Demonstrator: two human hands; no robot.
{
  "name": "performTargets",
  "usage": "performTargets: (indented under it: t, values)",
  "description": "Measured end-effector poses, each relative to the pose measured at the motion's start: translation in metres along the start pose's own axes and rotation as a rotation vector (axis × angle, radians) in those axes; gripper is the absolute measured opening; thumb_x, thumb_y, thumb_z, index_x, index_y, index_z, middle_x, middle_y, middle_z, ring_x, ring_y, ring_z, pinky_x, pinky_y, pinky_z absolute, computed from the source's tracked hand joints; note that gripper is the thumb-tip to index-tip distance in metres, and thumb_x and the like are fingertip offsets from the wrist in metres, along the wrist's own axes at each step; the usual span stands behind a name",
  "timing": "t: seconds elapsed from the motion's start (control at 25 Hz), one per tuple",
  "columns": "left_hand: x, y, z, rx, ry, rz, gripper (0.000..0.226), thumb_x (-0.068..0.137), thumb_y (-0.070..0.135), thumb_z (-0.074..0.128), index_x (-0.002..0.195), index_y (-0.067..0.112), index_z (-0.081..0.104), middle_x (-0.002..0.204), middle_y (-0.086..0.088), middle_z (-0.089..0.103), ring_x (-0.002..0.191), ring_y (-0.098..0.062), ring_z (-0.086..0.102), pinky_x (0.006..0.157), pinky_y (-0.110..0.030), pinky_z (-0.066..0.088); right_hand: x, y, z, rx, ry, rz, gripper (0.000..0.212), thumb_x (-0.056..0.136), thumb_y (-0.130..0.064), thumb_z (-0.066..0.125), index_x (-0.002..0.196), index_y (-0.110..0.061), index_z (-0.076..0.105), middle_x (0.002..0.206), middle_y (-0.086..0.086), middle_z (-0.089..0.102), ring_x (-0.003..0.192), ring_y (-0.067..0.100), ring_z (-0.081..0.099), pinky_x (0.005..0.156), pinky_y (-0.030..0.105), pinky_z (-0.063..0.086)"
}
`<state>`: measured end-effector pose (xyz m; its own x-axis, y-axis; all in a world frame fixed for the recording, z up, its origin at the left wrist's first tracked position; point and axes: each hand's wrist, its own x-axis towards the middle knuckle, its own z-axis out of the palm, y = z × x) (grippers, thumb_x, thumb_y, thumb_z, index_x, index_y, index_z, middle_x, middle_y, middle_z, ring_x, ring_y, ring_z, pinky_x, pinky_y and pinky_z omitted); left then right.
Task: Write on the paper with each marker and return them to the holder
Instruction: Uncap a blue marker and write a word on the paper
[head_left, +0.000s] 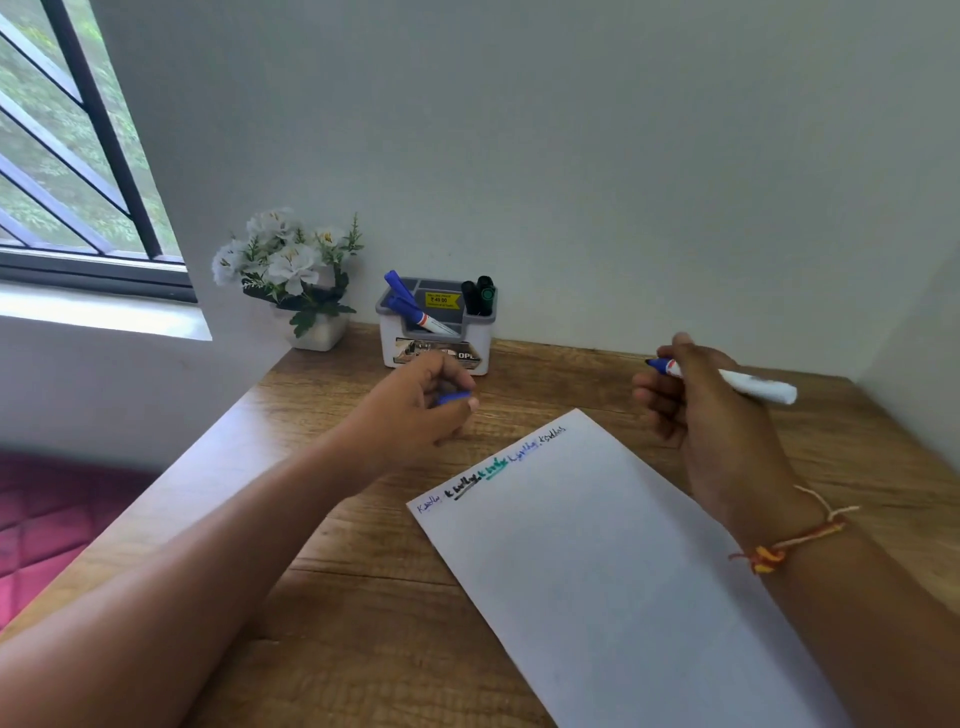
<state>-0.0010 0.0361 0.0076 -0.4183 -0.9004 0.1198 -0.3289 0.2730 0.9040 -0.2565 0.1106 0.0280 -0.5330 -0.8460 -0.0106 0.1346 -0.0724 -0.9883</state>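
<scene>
Gripping a white-barrelled marker, the right hand has its fingers curled round the barrel near the blue, uncapped tip. The tip points left and the barrel's rear end sticks out to the right. Hand and marker are raised above the table, beyond the far right corner of the paper and not touching it.

The left hand is curled round a blue cap, pinched at the fingertips, just in front of the holder and left of the sheet's far edge.

The paper lies flat and skewed on the wooden table. A row of short written words in blue, black and green runs along its far edge; they cannot be read.

The holder, grey and white, stands against the wall. Blue-capped markers lean in its left compartment and two dark-capped markers stand upright in its right.

A pot of white flowers sits just beside the holder on the left. A thread band circles the right wrist. A barred window occupies the upper left.
</scene>
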Motion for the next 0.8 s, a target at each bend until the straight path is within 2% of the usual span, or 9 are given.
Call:
performTargets:
  t: [0.08,0.16,0.24,0.32,0.44,0.56,0.68,0.76,0.8]
  values:
    - [0.002,-0.004,-0.003,0.114,-0.031,-0.018,0.012,0.095,0.018,0.063,0.103,0.027,0.062,0.094,-0.003,0.068,0.073,-0.012,0.065,0.071,-0.034,0.056,-0.002,0.004,0.003,-0.039,-0.026,-0.017,0.012,0.097,-0.03,0.065,0.1,-0.02,0.07,0.092,0.011,0.08,0.08,0.018,0.078,0.068,0.03,0.057]
    - [0.003,-0.005,-0.005,0.237,-0.078,-0.038,0.015,0.096,0.025,0.057,0.096,0.037,0.066,0.093,-0.005,0.069,0.072,-0.014,0.06,0.072,-0.038,0.052,-0.006,0.009,0.005,-0.1,-0.098,-0.05,0.011,0.097,-0.022,0.066,0.106,-0.019,0.072,0.097,0.011,0.08,0.093,0.023,0.079,0.081,0.038,0.061]
    - [0.003,-0.004,-0.006,0.246,-0.113,-0.048,0.02,0.098,0.028,0.049,0.092,0.035,0.067,0.095,-0.007,0.07,0.074,-0.016,0.057,0.073,-0.042,0.049,-0.01,0.016,0.005,-0.229,-0.195,-0.101,0.017,0.097,-0.02,0.066,0.114,-0.017,0.071,0.099,0.006,0.081,0.097,0.021,0.078,0.09,0.044,0.061]
    - [0.001,-0.002,-0.004,0.25,-0.12,-0.053,0.021,0.101,0.03,0.046,0.092,0.031,0.065,0.093,-0.002,0.068,0.076,-0.015,0.056,0.076,-0.042,0.05,-0.011,0.025,0.005,-0.41,-0.259,-0.17,0.02,0.097,-0.023,0.066,0.116,-0.024,0.071,0.099,-0.003,0.08,0.097,0.018,0.077,0.093,0.046,0.06]
    - [0.001,0.0,-0.004,0.358,-0.119,-0.024,0.019,0.103,0.036,0.046,0.096,0.024,0.059,0.082,0.009,0.064,0.071,-0.009,0.055,0.066,-0.03,0.045,-0.011,0.038,0.005,-0.72,-0.304,-0.327,0.025,0.097,-0.031,0.066,0.121,-0.035,0.067,0.106,-0.01,0.076,0.104,0.012,0.07,0.094,0.036,0.055]
    - [0.003,-0.001,-0.004,0.441,-0.168,0.005,0.015,0.104,0.035,0.045,0.101,0.027,0.057,0.089,0.011,0.066,0.076,-0.005,0.057,0.067,-0.025,0.042,-0.012,0.041,0.01,-0.764,-0.325,-0.378,0.028,0.098,-0.032,0.064,0.125,-0.035,0.064,0.112,-0.016,0.072,0.107,0.004,0.065,0.089,0.024,0.049]
    - [0.005,-0.005,-0.006,0.47,-0.237,-0.013,0.018,0.104,0.023,0.042,0.108,0.029,0.059,0.102,0.011,0.063,0.092,-0.005,0.057,0.079,-0.026,0.046,-0.013,0.043,0.011,-0.795,-0.34,-0.384,0.027,0.099,-0.035,0.061,0.126,-0.037,0.064,0.113,-0.021,0.069,0.106,0.001,0.063,0.083,0.013,0.044]
    - [0.006,-0.004,-0.013,0.529,-0.312,-0.014,0.019,0.103,0.026,0.047,0.109,0.031,0.063,0.11,0.013,0.062,0.104,-0.007,0.057,0.092,-0.029,0.046,-0.011,0.043,0.01,-0.81,-0.324,-0.383,0.028,0.1,-0.038,0.059,0.128,-0.037,0.063,0.115,-0.022,0.068,0.106,0.002,0.062,0.081,0.008,0.041]
    - [0.005,-0.003,-0.018,0.568,-0.373,0.004,0.016,0.101,0.031,0.053,0.111,0.033,0.065,0.107,0.017,0.061,0.103,-0.007,0.057,0.091,-0.029,0.046,-0.009,0.043,0.009,-0.82,-0.317,-0.386,0.029,0.1,-0.038,0.059,0.129,-0.038,0.063,0.115,-0.02,0.069,0.105,0.003,0.062,0.08,0.007,0.04]
